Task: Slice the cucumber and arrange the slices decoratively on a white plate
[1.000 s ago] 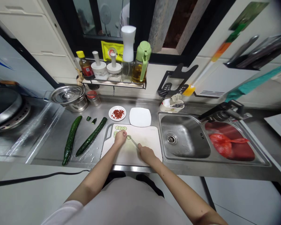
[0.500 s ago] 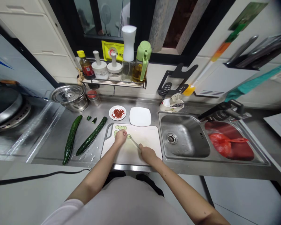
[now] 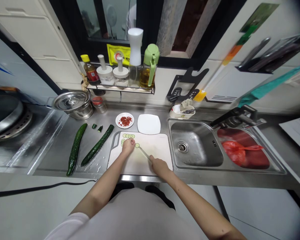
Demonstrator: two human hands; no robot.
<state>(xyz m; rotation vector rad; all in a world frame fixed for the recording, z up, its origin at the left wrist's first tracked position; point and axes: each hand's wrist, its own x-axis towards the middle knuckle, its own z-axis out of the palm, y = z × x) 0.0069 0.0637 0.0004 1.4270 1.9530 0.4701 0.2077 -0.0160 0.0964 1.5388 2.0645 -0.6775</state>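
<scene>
My right hand (image 3: 158, 165) is closed around the handle of a knife (image 3: 144, 153), whose blade points up and to the left over the white cutting board (image 3: 156, 146). At the blade's tip is a round cucumber slice (image 3: 137, 145). Close to that slice, on its left, my left hand (image 3: 128, 145) has its fingers drawn together; whatever they may hold is hidden. Several pale green cucumber slices (image 3: 128, 136) lie in a row just above my left hand, and a few more show beside it. Two cucumbers (image 3: 76, 150) lie left of the board, with two cut ends (image 3: 100, 128) above.
Behind the board stand a plate of chopped red pieces (image 3: 125, 120) and a white square plate (image 3: 149, 124). A sink (image 3: 197, 146) lies to the right, with a red bag (image 3: 233, 152) in its second basin. A lidded pot (image 3: 73, 105) stands back left, beside a condiment shelf (image 3: 122, 88).
Both hands, the knife and the slice stay nearly in the same place. The whole view has shifted slightly.
</scene>
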